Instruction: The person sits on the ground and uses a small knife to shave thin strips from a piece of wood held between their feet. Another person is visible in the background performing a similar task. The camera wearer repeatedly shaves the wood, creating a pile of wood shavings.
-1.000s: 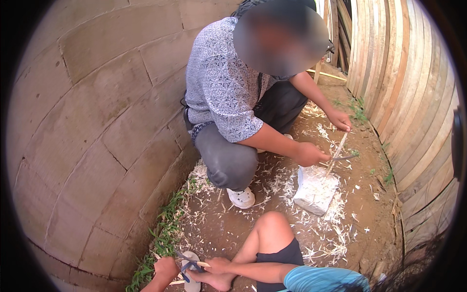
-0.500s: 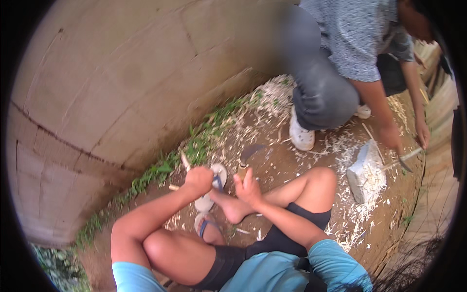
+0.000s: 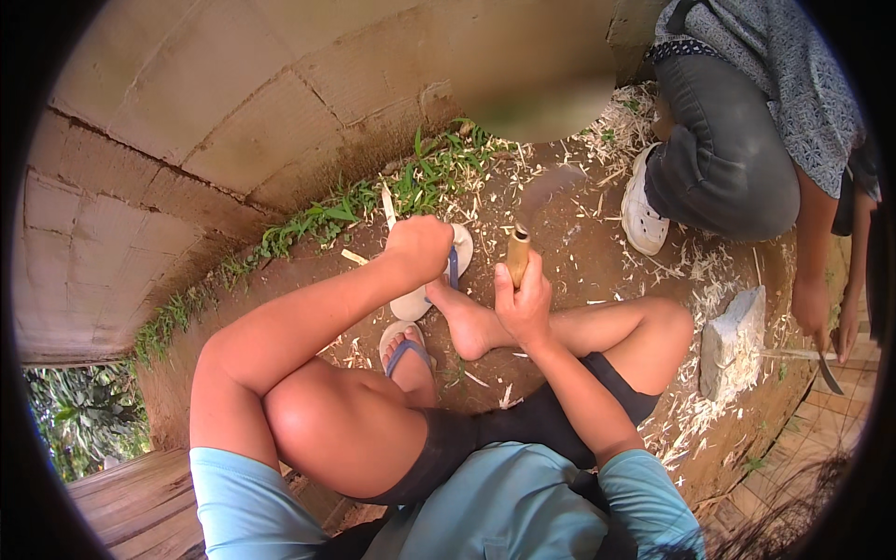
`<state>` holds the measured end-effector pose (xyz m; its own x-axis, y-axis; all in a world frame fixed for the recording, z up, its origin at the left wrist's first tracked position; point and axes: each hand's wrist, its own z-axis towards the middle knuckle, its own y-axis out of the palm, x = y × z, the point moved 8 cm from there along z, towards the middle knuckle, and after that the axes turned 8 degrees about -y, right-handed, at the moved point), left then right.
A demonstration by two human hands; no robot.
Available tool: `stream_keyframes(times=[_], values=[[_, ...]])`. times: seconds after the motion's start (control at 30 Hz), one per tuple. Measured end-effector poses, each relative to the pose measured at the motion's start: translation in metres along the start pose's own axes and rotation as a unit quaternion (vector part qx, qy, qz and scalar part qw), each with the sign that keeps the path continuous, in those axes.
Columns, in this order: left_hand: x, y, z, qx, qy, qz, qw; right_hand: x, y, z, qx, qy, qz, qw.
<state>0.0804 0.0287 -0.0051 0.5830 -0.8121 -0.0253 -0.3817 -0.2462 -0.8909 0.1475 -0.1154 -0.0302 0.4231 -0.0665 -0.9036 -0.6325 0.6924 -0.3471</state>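
My left hand (image 3: 419, 250) is a fist closed round a pale wooden stick (image 3: 388, 205), whose end sticks out beyond the knuckles. In my right hand (image 3: 525, 299) is a sickle, gripped by its light wooden handle (image 3: 518, 254). Its curved blade (image 3: 553, 187) is smeared by motion and points away over the ground. The blade and the stick are apart. My left forearm crosses my bent knee. Close by my left fist lies a short pale wood piece (image 3: 355, 257).
A block wall (image 3: 233, 140) with grass (image 3: 411, 182) at its foot runs along the far left. At right a co-worker (image 3: 728, 140) crouches, with a curved knife (image 3: 830, 373) and a pale stick over a shaving-covered stone (image 3: 733, 345). Flip-flops (image 3: 464, 250) and wood shavings lie around my feet.
The whole view has shifted, so the co-worker and stone appear farther right. Both my hands keep their holds. The sickle's blade appears more blurred and stretched farther from the handle.
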Motion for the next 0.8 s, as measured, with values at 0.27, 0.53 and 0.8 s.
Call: stream_keyframes(times=[0.27, 0.53, 0.8], values=[[0.007, -0.004, -0.001, 0.02, 0.016, 0.03, 0.999, 0.081, 0.051, -0.036, -0.323, 0.133, -0.287, 0.892], [-0.017, -0.002, 0.005, 0.009, -0.04, 0.001, 0.999, 0.001, 0.006, -0.004, -0.103, 0.069, -0.075, 0.99], [-0.008, -0.007, 0.009, 0.048, -0.023, -0.009, 0.999, 0.079, 0.043, -0.028, -0.308, 0.172, -0.272, 0.896]])
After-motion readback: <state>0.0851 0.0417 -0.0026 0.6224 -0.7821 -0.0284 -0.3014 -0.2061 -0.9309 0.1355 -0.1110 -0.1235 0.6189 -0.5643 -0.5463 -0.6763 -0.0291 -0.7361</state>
